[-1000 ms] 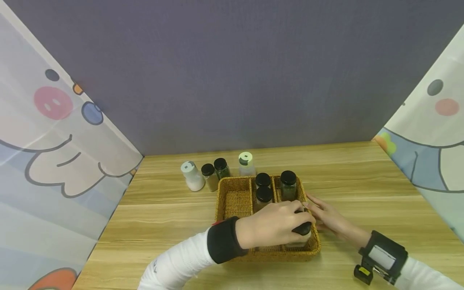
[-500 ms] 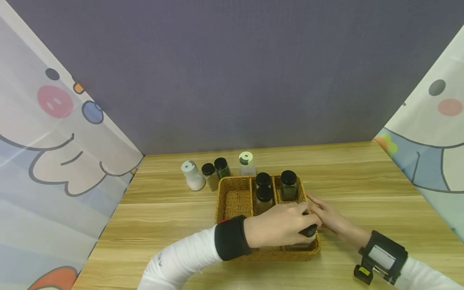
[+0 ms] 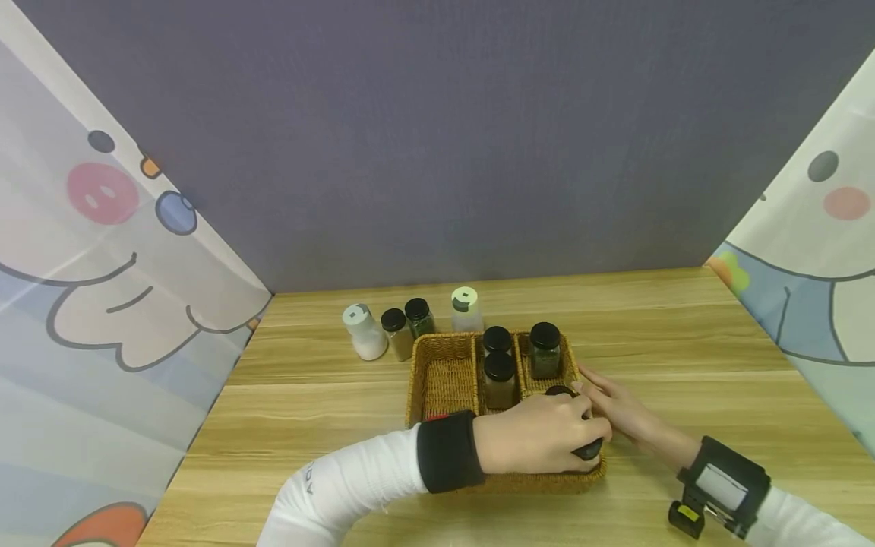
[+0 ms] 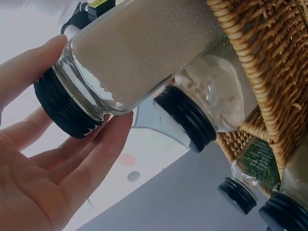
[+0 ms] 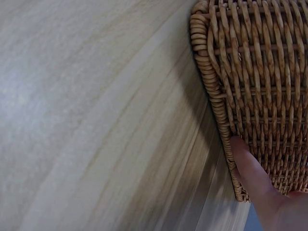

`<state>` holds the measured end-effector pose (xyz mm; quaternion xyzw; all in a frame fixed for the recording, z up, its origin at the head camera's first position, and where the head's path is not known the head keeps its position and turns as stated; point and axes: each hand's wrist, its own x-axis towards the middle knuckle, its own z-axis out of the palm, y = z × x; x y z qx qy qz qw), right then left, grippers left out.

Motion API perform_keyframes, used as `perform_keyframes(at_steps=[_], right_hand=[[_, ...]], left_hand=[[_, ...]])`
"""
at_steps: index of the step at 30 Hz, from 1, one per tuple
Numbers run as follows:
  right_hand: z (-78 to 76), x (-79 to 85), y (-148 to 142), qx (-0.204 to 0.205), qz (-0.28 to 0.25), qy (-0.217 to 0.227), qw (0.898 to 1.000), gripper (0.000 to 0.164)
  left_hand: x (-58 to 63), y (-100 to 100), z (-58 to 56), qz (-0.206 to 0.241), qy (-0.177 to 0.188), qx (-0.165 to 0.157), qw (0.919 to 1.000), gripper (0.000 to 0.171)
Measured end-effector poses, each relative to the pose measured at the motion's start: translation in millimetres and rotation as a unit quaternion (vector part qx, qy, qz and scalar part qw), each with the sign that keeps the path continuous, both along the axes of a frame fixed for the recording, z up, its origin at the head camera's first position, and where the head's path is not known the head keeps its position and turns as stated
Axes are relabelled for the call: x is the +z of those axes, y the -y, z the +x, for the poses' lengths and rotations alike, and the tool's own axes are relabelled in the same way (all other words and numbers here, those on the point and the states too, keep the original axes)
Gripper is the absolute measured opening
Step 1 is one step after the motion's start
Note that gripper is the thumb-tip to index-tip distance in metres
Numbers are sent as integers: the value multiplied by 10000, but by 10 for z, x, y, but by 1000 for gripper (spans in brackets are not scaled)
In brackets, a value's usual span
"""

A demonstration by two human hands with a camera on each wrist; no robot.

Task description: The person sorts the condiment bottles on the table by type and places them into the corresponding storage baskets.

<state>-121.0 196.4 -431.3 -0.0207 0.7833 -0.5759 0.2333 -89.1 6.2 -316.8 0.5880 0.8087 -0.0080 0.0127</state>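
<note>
My left hand (image 3: 547, 433) pinches a glass jar of pale powder (image 4: 139, 53) by its black lid and neck, at the front of the right compartment of a wicker basket (image 3: 444, 480). Thumb and fingers lie on opposite sides of the neck in the left wrist view. Close behind it stands a second pale-powder jar (image 4: 214, 91), mostly hidden from the head by the hand. A jar of green herbs (image 3: 544, 353) sits at that compartment's back. My right hand (image 3: 625, 410) rests against the basket's right outer wall, its thumb (image 5: 250, 168) on the weave near the rim.
Two black-lidded jars stand in the middle compartment, one a brownish jar (image 3: 500, 387). Behind the basket are a white bottle (image 3: 365, 334), a small spice jar (image 3: 399, 338), a green herb jar (image 3: 421, 319) and a pale-capped bottle (image 3: 466, 311). A grey wall closes the table's back.
My left hand has moved a little right and toward the front with the jar, which sits lower. The second jar's lid now shows behind the knuckles. My right hand has stayed put.
</note>
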Motion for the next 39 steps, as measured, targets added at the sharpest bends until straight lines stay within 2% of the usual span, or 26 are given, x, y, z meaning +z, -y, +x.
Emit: perform_keyframes(at_steps=[11, 17, 25, 30, 39], right_hand=[[13, 7, -1, 48, -106, 63, 9999, 68], [8, -6, -2, -73, -287, 247, 9993, 69], [14, -2, -4, -66, -285, 260, 9992, 70], [15, -10, -2, -59, -364, 288, 9989, 69], [26, -17, -5, 29, -525, 274, 9982, 68]], left_hand=[[-74, -48, -9, -393, -80, -29, 9992, 32], [-129, -59, -3, -315, -270, -68, 9991, 32], [-223, -59, -6, -284, -382, -174, 9987, 34], [-245, -62, 1, -390, -403, -159, 9983, 36], [-287, -92, 14, -518, -662, -244, 9962, 35]])
